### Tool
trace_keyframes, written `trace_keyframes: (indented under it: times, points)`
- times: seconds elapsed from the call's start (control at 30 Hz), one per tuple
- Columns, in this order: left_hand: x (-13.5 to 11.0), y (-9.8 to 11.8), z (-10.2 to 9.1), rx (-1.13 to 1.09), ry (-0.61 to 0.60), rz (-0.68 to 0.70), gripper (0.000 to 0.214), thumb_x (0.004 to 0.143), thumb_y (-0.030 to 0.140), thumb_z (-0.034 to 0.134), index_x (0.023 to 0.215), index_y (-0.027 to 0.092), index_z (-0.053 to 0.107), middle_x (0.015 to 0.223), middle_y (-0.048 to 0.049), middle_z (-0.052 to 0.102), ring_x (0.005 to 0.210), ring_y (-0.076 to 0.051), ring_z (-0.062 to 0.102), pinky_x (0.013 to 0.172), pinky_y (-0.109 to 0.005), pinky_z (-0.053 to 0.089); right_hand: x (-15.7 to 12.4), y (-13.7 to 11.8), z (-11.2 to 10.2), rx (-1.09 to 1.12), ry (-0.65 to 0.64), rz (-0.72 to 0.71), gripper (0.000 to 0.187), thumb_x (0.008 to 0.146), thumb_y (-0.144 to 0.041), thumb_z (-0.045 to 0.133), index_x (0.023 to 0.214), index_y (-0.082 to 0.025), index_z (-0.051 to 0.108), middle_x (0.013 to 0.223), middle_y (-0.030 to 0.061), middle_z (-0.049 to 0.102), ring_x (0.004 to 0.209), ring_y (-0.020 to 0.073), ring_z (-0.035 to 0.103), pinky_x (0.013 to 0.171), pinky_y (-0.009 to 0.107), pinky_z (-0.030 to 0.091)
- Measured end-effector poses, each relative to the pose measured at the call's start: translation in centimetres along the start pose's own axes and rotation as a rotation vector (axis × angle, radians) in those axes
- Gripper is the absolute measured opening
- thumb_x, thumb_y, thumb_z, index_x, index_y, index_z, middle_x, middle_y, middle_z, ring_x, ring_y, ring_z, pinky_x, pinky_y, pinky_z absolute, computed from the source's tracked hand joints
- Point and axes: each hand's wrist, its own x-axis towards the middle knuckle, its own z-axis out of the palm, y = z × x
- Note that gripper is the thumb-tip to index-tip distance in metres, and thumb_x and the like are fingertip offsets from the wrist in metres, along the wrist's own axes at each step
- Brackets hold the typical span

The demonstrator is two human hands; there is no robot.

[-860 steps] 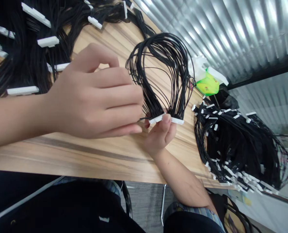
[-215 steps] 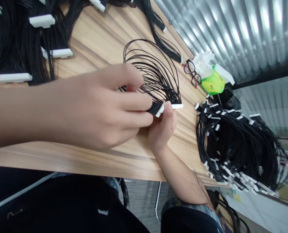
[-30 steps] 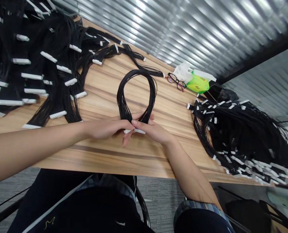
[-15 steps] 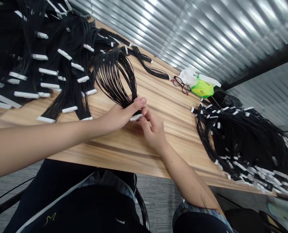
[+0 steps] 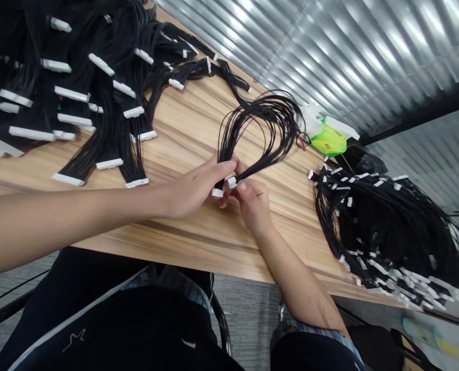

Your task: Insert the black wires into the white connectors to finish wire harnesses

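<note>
A black wire harness (image 5: pixel 270 111) with white connectors is looped up above the table between my hands. My left hand (image 5: pixel 202 183) is closed around one end of it, thumb on top, and a white connector (image 5: pixel 217 192) pokes out below the thumb. Close beside it, my right hand (image 5: pixel 252 198) pinches the other end near a second white connector (image 5: pixel 231 182). The two connectors sit almost side by side. Some fingertips are hidden behind the wires and connectors.
A large pile of black harnesses (image 5: pixel 109 108) covers the wooden table's (image 5: pixel 175 154) left side. Another heap (image 5: pixel 384 221) lies on the right. Eyeglasses (image 5: pixel 302 140) and a green packet (image 5: pixel 329 138) are at the back, before a corrugated metal wall (image 5: pixel 330 56).
The wire loop has swung from the left of my hands to above and right of them. Two connectors now show between the hands, where one showed before.
</note>
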Motion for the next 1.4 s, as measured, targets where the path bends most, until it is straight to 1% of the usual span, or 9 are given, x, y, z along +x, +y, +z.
trace_keyframes:
  times: [0.23,0.37,0.5,0.73,0.93,1.07,1.17,1.27,1.4]
  points:
    - [0.2,-0.4,-0.7,0.366,0.046,0.242,0.030,0.104,0.047,0.041,0.098,0.021,0.053,0.105,-0.0064,0.060,0.102,-0.020,0.058,0.096,-0.034,0.049,0.7,0.9,-0.5,0.071,0.063,-0.019,0.048,0.067,-0.067,0.087,0.080,-0.024,0.069,0.074,0.0003,0.074,0.061,0.0174,0.069,0.059,0.034,0.065]
    - [1.0,-0.7,-1.6,0.452,0.083,0.118,0.032,0.100,0.053,0.049,0.091,0.022,0.050,0.089,-0.0029,0.062,0.080,-0.017,0.058,0.073,-0.031,0.044,0.7,0.3,-1.0,0.186,0.064,-0.057,0.029,0.071,-0.049,0.086,0.073,-0.024,0.072,0.064,-0.0030,0.069,0.046,0.0115,0.058,0.048,0.028,0.056]
    - [1.9,-1.0,-2.4,0.430,0.085,0.015,0.046,0.094,0.066,0.057,0.082,0.022,0.054,0.059,0.0044,0.053,0.052,-0.013,0.049,0.055,-0.029,0.032,0.8,-0.4,-1.0,0.168,0.228,0.040,0.013,0.063,-0.027,0.074,0.056,-0.022,0.064,0.049,-0.0047,0.062,0.040,0.0093,0.049,0.039,0.022,0.038]
    - [2.3,-1.8,-1.9,0.328,0.070,-0.018,0.041,0.077,0.057,0.081,0.078,0.019,0.065,0.061,0.0035,0.058,0.053,-0.010,0.048,0.051,-0.024,0.028,0.6,0.1,-0.2,-0.139,0.268,0.121,0.030,0.068,-0.030,0.069,0.048,-0.023,0.048,0.042,-0.0063,0.051,0.042,0.0066,0.041,0.046,0.024,0.031]
    - [1.7,-1.6,-1.3,0.191,0.049,0.048,0.023,0.082,0.040,0.073,0.087,0.018,0.068,0.058,0.0045,0.056,0.050,-0.008,0.050,0.048,-0.021,0.031,0.2,0.0,0.0,-0.100,0.270,0.058,0.039,0.076,-0.041,0.077,0.060,-0.025,0.046,0.050,-0.0075,0.053,0.047,0.0081,0.045,0.048,0.025,0.036]
    - [1.2,-1.7,-0.3,0.108,0.020,0.044,0.034,0.086,0.052,0.068,0.092,0.020,0.059,0.066,0.0025,0.063,0.053,-0.013,0.061,0.050,-0.022,0.043,0.4,0.6,0.2,0.127,0.043,0.116,0.042,0.078,-0.061,0.079,0.078,-0.024,0.059,0.062,-0.0041,0.063,0.050,0.0113,0.055,0.045,0.026,0.040]
    - [1.2,-1.9,-0.2,0.087,0.023,0.032,0.045,0.093,0.065,0.057,0.095,0.020,0.057,0.060,0.0026,0.057,0.051,-0.014,0.059,0.049,-0.024,0.040,0.7,0.5,0.3,0.188,0.004,0.145,0.042,0.084,-0.063,0.075,0.092,-0.024,0.062,0.056,-0.0080,0.057,0.042,0.0090,0.046,0.042,0.025,0.034]
    - [1.4,-1.7,-1.0,0.215,0.119,0.055,0.054,0.103,0.061,0.024,0.106,0.020,0.059,0.056,0.0032,0.045,0.052,-0.014,0.050,0.055,-0.028,0.039,0.8,-0.2,0.1,0.159,0.053,0.157,0.040,0.085,-0.057,0.076,0.107,-0.025,0.066,0.051,-0.0129,0.039,0.042,0.0073,0.031,0.043,0.025,0.023]
    - [1.1,-1.0,-1.7,0.536,0.182,0.035,0.036,0.102,0.045,0.037,0.123,0.023,0.057,0.065,0.0026,0.052,0.061,-0.017,0.052,0.066,-0.030,0.036,0.5,-0.7,-0.2,0.069,0.099,0.155,0.038,0.084,-0.053,0.079,0.107,-0.024,0.071,0.060,-0.0103,0.034,0.052,0.0077,0.027,0.047,0.025,0.025]
